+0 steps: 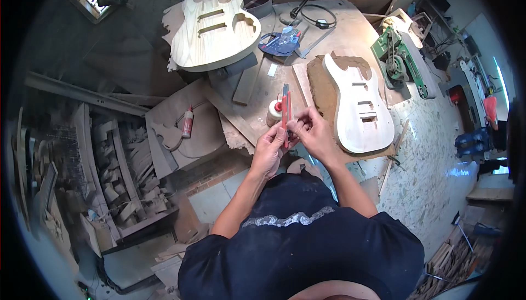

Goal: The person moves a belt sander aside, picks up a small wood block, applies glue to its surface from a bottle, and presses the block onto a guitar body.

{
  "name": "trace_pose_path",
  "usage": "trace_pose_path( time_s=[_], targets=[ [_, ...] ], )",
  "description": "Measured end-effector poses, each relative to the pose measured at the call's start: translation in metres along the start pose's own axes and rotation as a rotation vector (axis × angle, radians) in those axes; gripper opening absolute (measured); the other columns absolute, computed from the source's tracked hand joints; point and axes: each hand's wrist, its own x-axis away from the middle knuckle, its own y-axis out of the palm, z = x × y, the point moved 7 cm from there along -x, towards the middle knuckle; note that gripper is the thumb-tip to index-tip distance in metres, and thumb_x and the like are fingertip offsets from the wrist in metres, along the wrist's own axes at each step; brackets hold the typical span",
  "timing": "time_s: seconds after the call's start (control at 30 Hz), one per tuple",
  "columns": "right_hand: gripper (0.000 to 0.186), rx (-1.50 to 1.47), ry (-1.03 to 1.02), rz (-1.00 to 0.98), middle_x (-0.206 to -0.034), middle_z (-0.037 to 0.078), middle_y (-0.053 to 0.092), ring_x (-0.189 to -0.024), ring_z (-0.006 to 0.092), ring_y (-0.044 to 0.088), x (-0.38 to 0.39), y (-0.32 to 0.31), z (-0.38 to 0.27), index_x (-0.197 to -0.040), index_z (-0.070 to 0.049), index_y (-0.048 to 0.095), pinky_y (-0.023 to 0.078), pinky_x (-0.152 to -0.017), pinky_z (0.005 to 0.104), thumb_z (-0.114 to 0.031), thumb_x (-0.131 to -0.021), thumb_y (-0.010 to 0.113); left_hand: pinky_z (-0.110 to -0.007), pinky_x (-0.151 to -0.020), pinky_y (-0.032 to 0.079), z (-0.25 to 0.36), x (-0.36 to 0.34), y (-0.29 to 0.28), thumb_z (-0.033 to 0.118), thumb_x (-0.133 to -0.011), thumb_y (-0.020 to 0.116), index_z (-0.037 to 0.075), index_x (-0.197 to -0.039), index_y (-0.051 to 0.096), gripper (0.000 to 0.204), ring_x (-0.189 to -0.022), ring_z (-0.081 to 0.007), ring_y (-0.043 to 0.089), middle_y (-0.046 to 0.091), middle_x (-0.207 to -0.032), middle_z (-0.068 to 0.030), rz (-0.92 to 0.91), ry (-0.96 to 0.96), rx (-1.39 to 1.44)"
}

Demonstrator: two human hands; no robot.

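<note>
In front of my chest, my left hand [267, 149] is closed around a slim red holder [284, 115] with thin grey rods sticking out of its top; its exact kind cannot be made out. My right hand [314, 134] is closed beside it, fingertips pinched at the holder's side, and whatever is between them is too small to tell. Just behind the holder stands a white bottle [273, 115] with a red cap. To the right of my hands lies a pale electric guitar body [355, 127] on a brown cloth [319, 87].
A second wooden guitar body [211, 45] rests raised at the back left of the workbench [257, 89]. Blue clamp-like tools [282, 41] lie beyond. A green machine [395, 56] stands right. On a lower board lies a red-and-white bottle [188, 123]; wood scraps [118, 190] fill a rack.
</note>
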Motion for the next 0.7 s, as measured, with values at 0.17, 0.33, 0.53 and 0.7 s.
trace_pose_path(
  time_s=[0.17,0.33,0.53,0.7],
  targets=[
    [0.022,0.159,-0.113,-0.076,-0.086,0.015,0.067,-0.071,0.0219,0.066,0.011,0.001,-0.005,-0.103,0.003,0.066,0.052,-0.065,0.0342,-0.013,-0.091,0.073,-0.035,-0.096,0.053,-0.004,-0.002,-0.008,0.026,-0.101,0.063,0.001,-0.141,0.054,0.048,-0.098,-0.0110,0.060,0.066,-0.113,-0.0033,0.039,0.019,-0.089],
    [0.019,0.307,-0.289,-0.098,-0.091,0.017,0.065,-0.081,0.0290,0.067,0.014,-0.005,-0.021,-0.106,0.002,0.064,0.052,-0.071,0.0383,-0.008,-0.090,0.070,-0.034,-0.093,0.056,-0.018,-0.010,-0.017,0.029,-0.101,0.062,0.000,-0.139,0.055,0.048,-0.091,-0.0103,0.062,0.067,-0.106,-0.0022,0.019,0.033,-0.096],
    [0.020,0.369,-0.403,-0.083,-0.091,0.018,0.064,-0.085,0.0354,0.065,0.016,-0.005,-0.016,-0.104,0.003,0.062,0.052,-0.075,0.0412,-0.005,-0.088,0.070,-0.031,-0.088,0.057,-0.017,-0.007,-0.009,0.030,-0.101,0.061,-0.003,-0.128,0.062,0.043,-0.081,-0.0085,0.058,0.061,-0.091,-0.0009,0.040,-0.014,-0.109],
    [0.023,0.184,-0.219,-0.073,-0.092,0.019,0.064,-0.085,0.0378,0.065,0.014,-0.014,-0.008,-0.104,0.003,0.060,0.052,-0.075,0.0428,-0.006,-0.087,0.072,-0.032,-0.091,0.056,-0.012,-0.004,0.006,0.034,-0.102,0.059,0.003,-0.131,0.063,0.043,-0.083,-0.0078,0.057,0.061,-0.090,0.0003,0.045,-0.010,-0.133]
  ],
)
